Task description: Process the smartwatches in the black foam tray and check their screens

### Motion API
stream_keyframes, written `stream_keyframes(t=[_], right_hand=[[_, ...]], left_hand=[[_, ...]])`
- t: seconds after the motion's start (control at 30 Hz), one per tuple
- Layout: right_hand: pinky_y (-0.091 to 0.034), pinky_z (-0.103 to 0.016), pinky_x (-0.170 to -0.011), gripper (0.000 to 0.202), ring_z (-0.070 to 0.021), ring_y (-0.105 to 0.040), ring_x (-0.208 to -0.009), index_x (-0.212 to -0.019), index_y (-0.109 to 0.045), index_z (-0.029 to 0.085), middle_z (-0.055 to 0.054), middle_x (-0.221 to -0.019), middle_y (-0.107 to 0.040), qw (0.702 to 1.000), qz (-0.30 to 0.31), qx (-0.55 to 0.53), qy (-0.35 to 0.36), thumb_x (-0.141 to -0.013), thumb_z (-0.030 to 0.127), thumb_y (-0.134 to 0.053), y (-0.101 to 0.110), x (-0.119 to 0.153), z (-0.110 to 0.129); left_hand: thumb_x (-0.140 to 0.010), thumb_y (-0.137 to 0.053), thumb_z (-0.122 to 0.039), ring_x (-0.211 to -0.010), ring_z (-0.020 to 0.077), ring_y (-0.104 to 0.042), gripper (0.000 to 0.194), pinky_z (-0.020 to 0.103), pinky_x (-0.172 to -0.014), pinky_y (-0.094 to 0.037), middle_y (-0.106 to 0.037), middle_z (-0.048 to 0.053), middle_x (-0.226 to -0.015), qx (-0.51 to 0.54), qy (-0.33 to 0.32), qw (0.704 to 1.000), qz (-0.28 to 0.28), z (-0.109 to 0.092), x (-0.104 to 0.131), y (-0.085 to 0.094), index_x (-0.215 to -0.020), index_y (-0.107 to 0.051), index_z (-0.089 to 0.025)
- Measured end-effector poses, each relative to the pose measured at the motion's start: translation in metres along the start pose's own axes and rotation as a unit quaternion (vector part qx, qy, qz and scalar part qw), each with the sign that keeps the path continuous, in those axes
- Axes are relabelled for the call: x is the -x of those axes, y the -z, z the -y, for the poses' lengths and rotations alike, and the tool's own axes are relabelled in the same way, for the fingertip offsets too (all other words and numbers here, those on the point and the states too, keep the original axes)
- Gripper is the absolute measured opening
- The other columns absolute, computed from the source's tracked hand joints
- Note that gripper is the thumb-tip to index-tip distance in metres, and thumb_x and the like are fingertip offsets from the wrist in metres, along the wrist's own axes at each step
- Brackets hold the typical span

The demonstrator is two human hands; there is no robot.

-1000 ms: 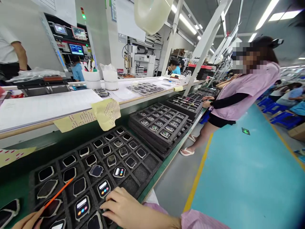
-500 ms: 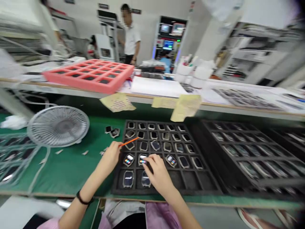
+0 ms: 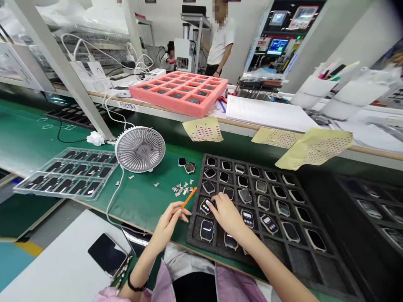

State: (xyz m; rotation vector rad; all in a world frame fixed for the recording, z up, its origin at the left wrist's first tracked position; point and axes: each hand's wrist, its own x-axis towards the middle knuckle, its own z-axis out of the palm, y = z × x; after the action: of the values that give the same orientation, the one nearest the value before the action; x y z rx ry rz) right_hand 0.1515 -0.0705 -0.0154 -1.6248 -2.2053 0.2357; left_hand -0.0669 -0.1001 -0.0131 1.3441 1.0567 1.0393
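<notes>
My left hand (image 3: pixel 170 220) is closed on a thin orange stick (image 3: pixel 190 197), whose tip points up and away beside the black foam tray (image 3: pixel 192 235). My right hand (image 3: pixel 227 213) reaches over the tray's left part, fingers partly spread. Its thumb touches a smartwatch (image 3: pixel 205 206) with coloured icons lit on its screen. Below that lies another watch (image 3: pixel 207 230) showing white marks on a dark screen. Two more lit watches, one (image 3: pixel 247 218) and another (image 3: pixel 269 224), lie right of my hand. My right forearm covers part of the lower row.
Small pale pieces (image 3: pixel 181 188) and two loose watches (image 3: pixel 189 167) lie left of the tray. A white fan (image 3: pixel 140 149) and a clear plastic tray (image 3: pixel 102 184) stand further left. A pink foam tray (image 3: pixel 201 110) sits on the shelf. Another dark tray (image 3: pixel 340 201) is at right.
My view has turned left, bringing the phone and clear plastic tray into fuller view. My right hand has gone from a watch in the second column to the one at its left.
</notes>
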Motion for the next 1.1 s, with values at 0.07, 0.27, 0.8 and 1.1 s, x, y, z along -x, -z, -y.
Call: stream_keyframes(t=[0.07,0.27,0.8,1.1], right_hand=[[-0.046,-0.040,-0.081,0.024,-0.0252,-0.056,-0.090,-0.087,-0.060,0.019,-0.009,-0.090,-0.060,0.997,0.005,-0.079,-0.008,-0.094,0.035,-0.044,0.002,-0.003,0.004],[-0.044,-0.039,-0.083,0.010,-0.0225,-0.060,-0.087,-0.092,-0.055,0.022,-0.003,-0.089,-0.067,0.939,0.041,-0.332,-0.079,-0.088,0.031,-0.054,0.004,0.000,0.021],[-0.031,-0.015,-0.031,0.023,-0.0045,-0.037,-0.032,-0.076,-0.053,0.020,0.008,-0.049,-0.048,0.593,-0.073,-0.773,-0.214,-0.081,0.037,-0.067,0.047,0.007,0.030],[-0.036,-0.014,-0.027,0.024,-0.0044,-0.038,-0.030,-0.076,-0.053,0.020,0.009,-0.048,-0.048,0.574,-0.088,-0.790,-0.198,-0.079,0.037,-0.069,0.047,0.006,0.028]], left_hand=[[-0.093,-0.042,-0.047,-0.064,0.0131,-0.054,0.035,0.028,-0.064,-0.044,-0.064,0.007,-0.089,0.007,0.006,1.000,-0.006,0.003,0.000,-0.001,-0.108,-0.048,-0.016],[-0.093,-0.041,-0.047,-0.055,0.0111,-0.040,0.037,0.023,-0.056,-0.033,-0.041,-0.006,-0.058,-0.054,0.014,0.998,-0.025,-0.002,0.000,-0.008,-0.108,-0.055,-0.016],[-0.092,-0.039,-0.049,-0.047,0.0079,-0.025,0.044,0.020,-0.043,-0.019,-0.031,-0.006,-0.056,-0.024,0.075,0.990,0.120,-0.022,-0.002,-0.061,-0.088,-0.066,-0.014],[-0.091,-0.041,-0.049,-0.048,0.0082,-0.025,0.046,0.021,-0.045,-0.019,-0.027,-0.006,-0.054,-0.037,0.065,0.990,0.122,-0.026,-0.004,-0.059,-0.087,-0.069,-0.012]])
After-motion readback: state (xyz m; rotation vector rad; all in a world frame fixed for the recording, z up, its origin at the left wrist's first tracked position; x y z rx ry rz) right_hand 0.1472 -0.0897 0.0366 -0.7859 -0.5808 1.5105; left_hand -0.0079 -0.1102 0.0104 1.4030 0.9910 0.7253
